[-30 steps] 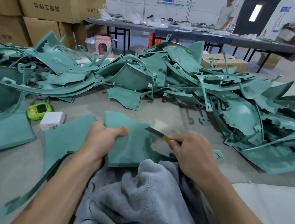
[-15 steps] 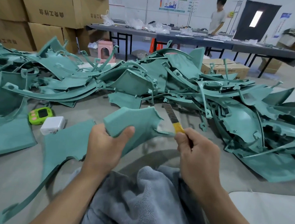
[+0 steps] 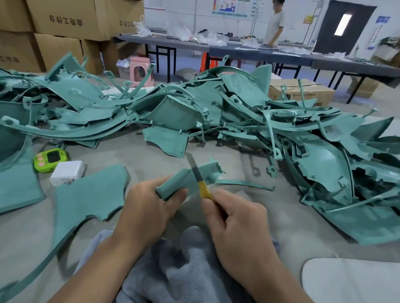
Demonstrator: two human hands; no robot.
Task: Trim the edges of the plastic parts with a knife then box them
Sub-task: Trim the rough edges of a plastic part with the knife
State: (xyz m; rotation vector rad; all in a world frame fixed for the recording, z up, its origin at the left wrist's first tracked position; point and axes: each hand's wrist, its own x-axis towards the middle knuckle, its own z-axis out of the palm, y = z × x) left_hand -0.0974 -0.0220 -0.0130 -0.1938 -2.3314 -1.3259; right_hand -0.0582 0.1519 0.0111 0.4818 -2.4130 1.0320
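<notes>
Just above the grey towel point(image 3: 184, 281), the left hand point(image 3: 146, 209) has its grip curled round a green plastic part point(image 3: 178, 182) — the right hand point(image 3: 236, 226) pinches a yellow-handled knife point(image 3: 197, 174), its blade laid across that part.

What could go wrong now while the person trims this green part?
The knife crosses the green part close to the thumb of the left hand; a slip could cut it. Only that hand holds the part, in the air, so it may twist and the blade in the right hand could gouge the edge.
</notes>
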